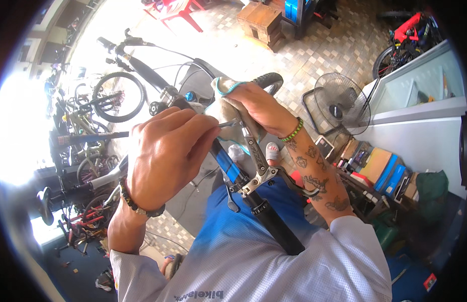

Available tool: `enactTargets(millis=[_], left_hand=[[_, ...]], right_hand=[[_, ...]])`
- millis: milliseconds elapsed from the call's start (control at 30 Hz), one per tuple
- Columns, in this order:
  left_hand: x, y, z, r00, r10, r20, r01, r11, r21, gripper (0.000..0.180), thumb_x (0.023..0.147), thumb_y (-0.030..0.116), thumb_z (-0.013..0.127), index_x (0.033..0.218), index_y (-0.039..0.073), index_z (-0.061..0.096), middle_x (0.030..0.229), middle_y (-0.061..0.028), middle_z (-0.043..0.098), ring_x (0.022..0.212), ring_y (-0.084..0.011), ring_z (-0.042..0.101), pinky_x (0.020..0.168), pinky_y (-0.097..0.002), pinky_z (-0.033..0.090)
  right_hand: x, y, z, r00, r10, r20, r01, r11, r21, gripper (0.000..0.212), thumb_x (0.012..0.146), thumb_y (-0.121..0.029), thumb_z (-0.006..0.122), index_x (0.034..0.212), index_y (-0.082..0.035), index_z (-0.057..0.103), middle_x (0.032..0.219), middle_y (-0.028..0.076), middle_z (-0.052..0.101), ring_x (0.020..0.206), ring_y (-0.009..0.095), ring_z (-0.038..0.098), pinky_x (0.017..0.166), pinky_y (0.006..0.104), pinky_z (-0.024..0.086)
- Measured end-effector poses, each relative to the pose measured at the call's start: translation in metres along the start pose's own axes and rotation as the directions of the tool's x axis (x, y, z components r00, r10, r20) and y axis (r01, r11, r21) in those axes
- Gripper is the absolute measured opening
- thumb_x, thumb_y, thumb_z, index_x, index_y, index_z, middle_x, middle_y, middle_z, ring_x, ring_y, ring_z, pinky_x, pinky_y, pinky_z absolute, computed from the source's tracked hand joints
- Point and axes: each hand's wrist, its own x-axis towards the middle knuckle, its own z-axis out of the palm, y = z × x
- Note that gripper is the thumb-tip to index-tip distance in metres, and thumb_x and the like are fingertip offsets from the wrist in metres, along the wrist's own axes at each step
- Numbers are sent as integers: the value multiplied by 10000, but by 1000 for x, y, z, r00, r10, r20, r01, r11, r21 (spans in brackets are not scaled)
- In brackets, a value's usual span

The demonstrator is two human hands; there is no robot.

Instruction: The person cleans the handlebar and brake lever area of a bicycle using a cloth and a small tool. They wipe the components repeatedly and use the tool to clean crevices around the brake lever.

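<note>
A bicycle handlebar (145,73) runs slantwise from the upper left down toward my body, ending in a black grip (276,226). Next to that grip a silver and black brake lever (258,183) is clamped on the bar. My left hand (168,156) is closed above the bar, pinching a thin silver tool (226,124) whose tip meets the upper end of the brake lever's body. Its exact kind is hidden by my fingers. With my right hand (258,108) I grip a whitish cloth (228,113) with teal edging, bunched beside that same end. The cloth hides part of the bar.
A standing fan (341,103) is on the tiled floor at right, near a glass-topped white freezer (414,126). Boxes (379,171) are stacked below it. Several bicycles (117,95) crowd the left side. A wooden stool (261,22) and red chair (178,12) stand at the far side.
</note>
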Motion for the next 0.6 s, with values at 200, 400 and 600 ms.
enactTargets(millis=[200,400,600], left_hand=[[8,-1,-4,998,14,62,-16,1000,24,126,882,49,844,984,74,775,794,-75,694,735,-279,715,631,-414,563],[12,4,-4,997,9,79,-13,999,51,99,888,54,833,963,79,774,778,-67,687,729,-274,723,620,-414,565],[17,4,-1,996,35,87,-40,998,53,93,885,62,837,944,92,771,770,-69,683,715,-280,721,626,-419,572]], right_hand=[[18,15,-5,986,-42,159,13,984,180,352,1162,-330,617,1129,-21,781,1026,15,762,925,55,656,828,298,538],[18,47,27,914,-369,-169,387,918,86,360,1162,-334,587,1092,-29,764,950,-6,727,843,63,646,770,307,538],[6,31,48,965,40,-259,111,834,540,360,1153,-350,555,1034,-62,735,929,-26,692,832,59,633,765,291,529]])
